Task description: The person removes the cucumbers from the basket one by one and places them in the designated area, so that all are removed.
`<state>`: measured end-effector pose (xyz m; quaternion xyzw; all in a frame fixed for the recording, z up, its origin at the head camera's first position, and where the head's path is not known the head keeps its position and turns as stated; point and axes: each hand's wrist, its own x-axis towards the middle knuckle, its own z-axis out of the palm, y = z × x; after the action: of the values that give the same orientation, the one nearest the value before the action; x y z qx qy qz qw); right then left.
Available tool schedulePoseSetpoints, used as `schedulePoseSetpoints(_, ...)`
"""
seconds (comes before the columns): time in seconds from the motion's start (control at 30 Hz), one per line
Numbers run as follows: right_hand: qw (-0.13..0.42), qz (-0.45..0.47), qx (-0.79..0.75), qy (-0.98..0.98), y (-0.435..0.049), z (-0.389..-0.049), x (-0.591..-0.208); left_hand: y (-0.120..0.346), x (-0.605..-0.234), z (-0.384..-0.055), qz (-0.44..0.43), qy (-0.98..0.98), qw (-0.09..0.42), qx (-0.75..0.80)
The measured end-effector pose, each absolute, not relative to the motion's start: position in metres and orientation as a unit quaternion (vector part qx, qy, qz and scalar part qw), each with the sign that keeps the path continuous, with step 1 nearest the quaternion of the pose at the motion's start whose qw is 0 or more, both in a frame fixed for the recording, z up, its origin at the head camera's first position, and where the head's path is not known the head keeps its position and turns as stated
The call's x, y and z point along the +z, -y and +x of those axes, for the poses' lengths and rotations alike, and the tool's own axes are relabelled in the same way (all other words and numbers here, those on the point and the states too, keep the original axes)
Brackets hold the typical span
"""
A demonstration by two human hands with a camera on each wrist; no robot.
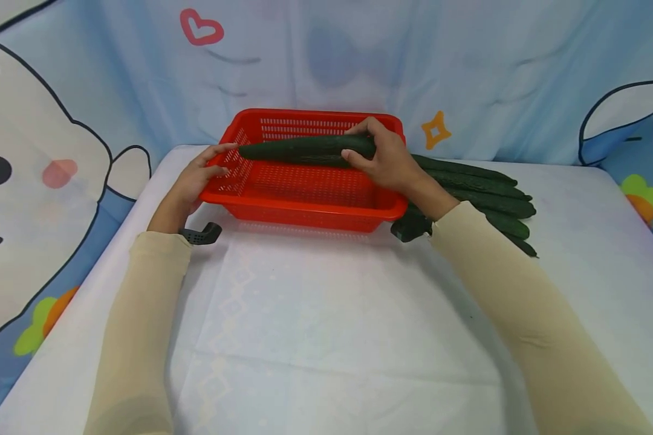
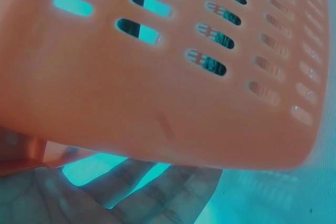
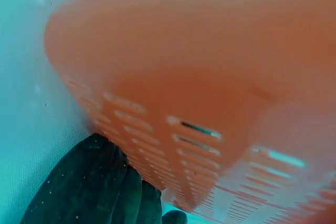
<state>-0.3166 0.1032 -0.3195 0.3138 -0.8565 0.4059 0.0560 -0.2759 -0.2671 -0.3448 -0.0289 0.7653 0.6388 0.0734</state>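
Observation:
A long dark green cucumber (image 1: 299,148) lies lengthwise across the inside of a red slotted plastic basket (image 1: 299,215), near its back wall. My right hand (image 1: 385,156) grips it around its right end, reaching in over the basket's right side. At the basket's left rim, my left hand (image 1: 189,180) holds the edge with fingers and thumb. In the left wrist view, the fingers (image 2: 178,195) show just beyond the basket wall (image 2: 105,103). Whether the held cucumber touches the basket floor I cannot tell.
Several more cucumbers (image 1: 490,193) lie side by side on the white cloth-covered table (image 1: 332,338), right of the basket and partly behind my right forearm. Their ends (image 3: 79,182) appear close to the basket wall in the right wrist view. A printed curtain (image 1: 315,54) hangs behind.

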Motion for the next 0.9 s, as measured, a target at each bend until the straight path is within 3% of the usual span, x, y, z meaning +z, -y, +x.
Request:
schedulePoseSetpoints(0.3, 0.072, 0.278, 0.403, 0.869, -0.124, -0.303, -0.319, 0.262, -0.345, -0.279, -0.028, -0.773, 0.074, 0.63)
schedulePoseSetpoints(0.9, 0.143, 0.26, 0.413, 0.861, -0.171, -0.222, -0.328, 0.27, -0.344, -0.278, -0.036, -0.785, 0.068, 0.614)
